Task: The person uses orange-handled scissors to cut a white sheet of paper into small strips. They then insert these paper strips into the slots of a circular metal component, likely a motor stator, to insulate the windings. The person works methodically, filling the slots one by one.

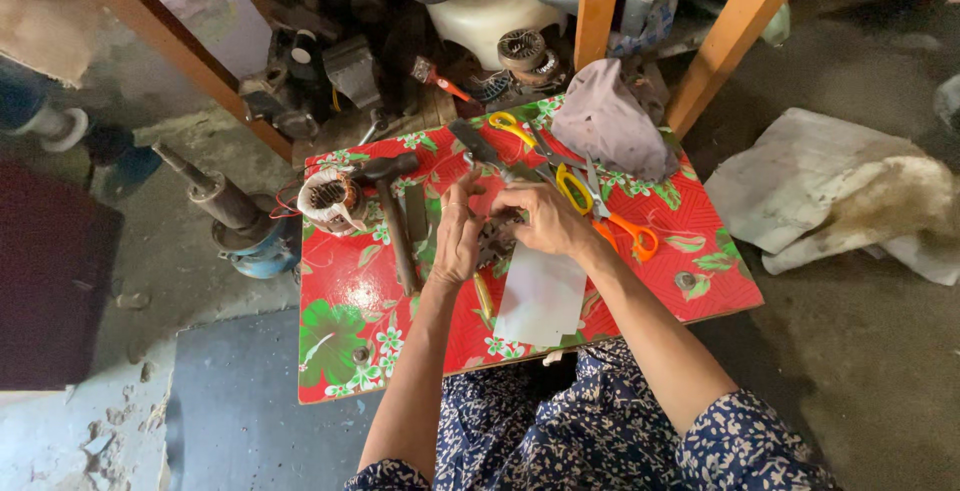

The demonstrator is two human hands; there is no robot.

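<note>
My left hand [458, 236] and my right hand [545, 219] meet over the middle of a small table [345, 301] covered in red floral cloth. Between them they hold a dark metal part [497, 236]; its shape is mostly hidden by my fingers. A sheet of whitish paper [541, 296] lies just below my right hand. A hammer [395, 216] with a dark head lies left of my left hand. Orange-handled scissors [620, 226] and a yellow-handled tool [540, 151] lie right of and beyond my hands.
A motor stator with copper windings [328, 199] sits at the table's left edge. A grey cloth [610, 121] lies at the far right corner. Orange wooden legs [730, 36], machine parts and a white container [490, 11] stand behind. A motor with a shaft [235, 216] stands on the floor at left; white rags [850, 191] lie at right.
</note>
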